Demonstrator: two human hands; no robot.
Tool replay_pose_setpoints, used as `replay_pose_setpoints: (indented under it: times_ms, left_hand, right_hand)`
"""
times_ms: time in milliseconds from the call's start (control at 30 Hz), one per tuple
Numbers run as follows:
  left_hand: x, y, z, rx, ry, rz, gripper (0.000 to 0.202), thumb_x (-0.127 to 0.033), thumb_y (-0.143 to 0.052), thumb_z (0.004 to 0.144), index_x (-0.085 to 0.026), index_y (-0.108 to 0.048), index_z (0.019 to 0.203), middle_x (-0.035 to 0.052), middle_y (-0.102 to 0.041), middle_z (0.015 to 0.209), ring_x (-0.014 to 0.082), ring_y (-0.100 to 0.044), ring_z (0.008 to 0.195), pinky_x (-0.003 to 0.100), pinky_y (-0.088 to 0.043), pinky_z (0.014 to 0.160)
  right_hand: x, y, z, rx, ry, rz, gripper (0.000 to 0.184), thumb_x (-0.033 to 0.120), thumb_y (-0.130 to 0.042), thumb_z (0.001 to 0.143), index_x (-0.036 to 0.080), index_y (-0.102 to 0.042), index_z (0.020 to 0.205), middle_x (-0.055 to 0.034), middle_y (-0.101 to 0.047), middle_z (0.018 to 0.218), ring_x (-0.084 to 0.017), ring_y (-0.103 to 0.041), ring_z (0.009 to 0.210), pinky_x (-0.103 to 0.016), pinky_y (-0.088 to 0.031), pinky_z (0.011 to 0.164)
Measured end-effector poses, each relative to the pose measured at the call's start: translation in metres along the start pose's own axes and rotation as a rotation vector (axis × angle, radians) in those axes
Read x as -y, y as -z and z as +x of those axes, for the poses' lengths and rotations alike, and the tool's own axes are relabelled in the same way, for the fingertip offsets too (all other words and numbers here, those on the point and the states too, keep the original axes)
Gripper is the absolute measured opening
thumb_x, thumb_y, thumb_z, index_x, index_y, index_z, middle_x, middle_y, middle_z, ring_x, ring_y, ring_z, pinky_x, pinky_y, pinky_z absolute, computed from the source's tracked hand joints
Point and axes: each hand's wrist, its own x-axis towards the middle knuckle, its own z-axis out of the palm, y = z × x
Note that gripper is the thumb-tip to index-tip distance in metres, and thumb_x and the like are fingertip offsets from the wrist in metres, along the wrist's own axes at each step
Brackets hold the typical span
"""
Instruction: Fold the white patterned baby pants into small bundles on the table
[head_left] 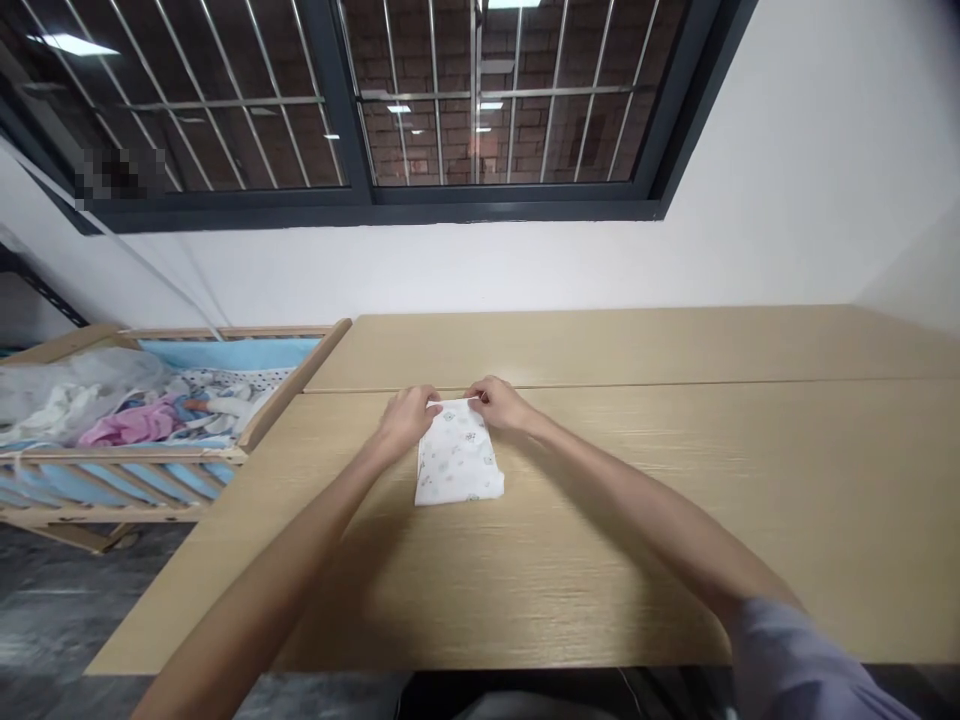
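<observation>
A folded white cloth (459,455) with small printed figures lies flat on the wooden table (637,540). At its far left corner, my left hand (409,415) pinches the edge between thumb and fingers. My right hand (499,402) grips the far right corner in the same way. The near edge of the cloth lies free on the tabletop, with a small uneven bit at the near right corner. Both forearms reach in over the table from the front.
Left of the table stands a wooden crib (292,390) with blue lining, holding a pink cloth (135,422), other fabrics and a clear plastic bag (97,375). A white wall (487,265) and a barred window (495,195) rise behind. A seam runs across the tabletop.
</observation>
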Motion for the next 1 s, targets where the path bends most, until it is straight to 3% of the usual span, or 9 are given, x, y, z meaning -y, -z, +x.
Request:
replay_pose_setpoints:
  times_ms: [100, 200, 267, 367, 500, 600, 667, 767, 1000]
  left_hand:
    - [0.007, -0.018, 0.015, 0.008, 0.048, 0.061, 0.019, -0.021, -0.055, 0.094, -0.013, -0.070, 0.103, 0.0132, -0.075, 0.103, 0.0228, -0.065, 0.097, 0.029, -0.045, 0.081]
    - [0.000, -0.021, 0.006, -0.033, 0.050, 0.130, 0.024, -0.020, -0.052, 0.095, -0.012, -0.067, 0.112, 0.0173, -0.071, 0.115, 0.0262, -0.062, 0.108, 0.034, -0.044, 0.090]
    - [-0.011, -0.021, -0.018, -0.076, 0.031, 0.175, 0.031, -0.022, -0.047, 0.098, -0.009, -0.063, 0.121, 0.0214, -0.066, 0.123, 0.0307, -0.057, 0.117, 0.040, -0.042, 0.097]
    - [-0.032, -0.030, -0.075, -0.105, -0.072, 0.289, 0.037, -0.030, -0.041, 0.102, -0.007, -0.063, 0.121, 0.0225, -0.067, 0.114, 0.0329, -0.061, 0.110, 0.045, -0.045, 0.095]
    - [-0.050, -0.061, -0.146, -0.138, -0.197, 0.381, 0.044, -0.040, -0.050, 0.098, -0.007, -0.064, 0.123, 0.0236, -0.066, 0.124, 0.0362, -0.062, 0.114, 0.048, -0.051, 0.091]
    - [-0.051, -0.078, -0.165, -0.086, -0.192, 0.370, 0.038, -0.040, -0.053, 0.096, -0.012, -0.071, 0.114, 0.0203, -0.072, 0.112, 0.0384, -0.065, 0.110, 0.053, -0.052, 0.092]
    - [-0.047, -0.083, -0.164, -0.070, -0.185, 0.373, 0.038, -0.039, -0.051, 0.097, -0.013, -0.072, 0.113, 0.0206, -0.073, 0.112, 0.0391, -0.065, 0.113, 0.054, -0.053, 0.093]
    - [-0.040, -0.086, -0.161, -0.093, -0.163, 0.397, 0.051, -0.044, -0.045, 0.100, -0.004, -0.064, 0.126, 0.0274, -0.063, 0.132, 0.0413, -0.058, 0.126, 0.051, -0.054, 0.094]
    - [-0.036, -0.088, -0.161, -0.046, -0.139, 0.405, 0.058, -0.043, -0.042, 0.101, 0.001, -0.054, 0.137, 0.0332, -0.051, 0.143, 0.0432, -0.054, 0.131, 0.052, -0.055, 0.095]
  right_hand:
    - [-0.011, -0.013, 0.012, 0.049, -0.031, 0.001, 0.023, 0.006, -0.053, 0.086, 0.014, -0.073, 0.093, -0.0059, -0.074, 0.091, -0.016, -0.065, 0.081, -0.024, -0.047, 0.073]
    - [-0.013, -0.017, 0.009, 0.042, -0.032, -0.013, 0.024, 0.010, -0.050, 0.091, 0.012, -0.071, 0.101, -0.0091, -0.073, 0.099, -0.019, -0.066, 0.090, -0.026, -0.049, 0.080]
    - [-0.008, -0.014, -0.001, -0.020, 0.030, -0.053, 0.029, 0.017, -0.049, 0.096, 0.011, -0.066, 0.119, -0.0140, -0.069, 0.116, -0.022, -0.063, 0.109, -0.031, -0.047, 0.095]
    - [0.009, -0.010, -0.027, -0.007, 0.302, -0.147, 0.046, 0.032, -0.045, 0.102, 0.013, -0.049, 0.143, -0.0179, -0.053, 0.143, -0.026, -0.047, 0.136, -0.041, -0.036, 0.114]
    - [0.033, -0.022, -0.061, 0.308, 0.709, -0.152, 0.053, 0.037, -0.039, 0.106, 0.014, -0.037, 0.154, -0.0139, -0.036, 0.161, -0.023, -0.028, 0.151, -0.041, -0.023, 0.123]
    - [0.036, -0.044, -0.071, 0.468, 0.857, -0.103, 0.057, 0.039, -0.034, 0.107, 0.009, -0.032, 0.156, -0.0135, -0.034, 0.162, -0.020, -0.021, 0.154, -0.036, -0.017, 0.126]
    - [0.029, -0.057, -0.067, 0.534, 0.815, -0.110, 0.060, 0.042, -0.030, 0.108, 0.009, -0.028, 0.158, -0.0125, -0.030, 0.163, -0.021, -0.018, 0.154, -0.038, -0.015, 0.127]
    - [0.011, -0.065, -0.047, 0.562, 0.690, -0.159, 0.061, 0.047, -0.029, 0.107, 0.017, -0.024, 0.160, -0.0088, -0.022, 0.166, -0.022, -0.017, 0.155, -0.043, -0.014, 0.126]
    - [-0.024, -0.052, 0.016, 0.472, 0.541, -0.259, 0.062, 0.048, -0.030, 0.106, 0.023, -0.019, 0.162, -0.0024, -0.014, 0.167, -0.022, -0.010, 0.156, -0.043, -0.006, 0.127]
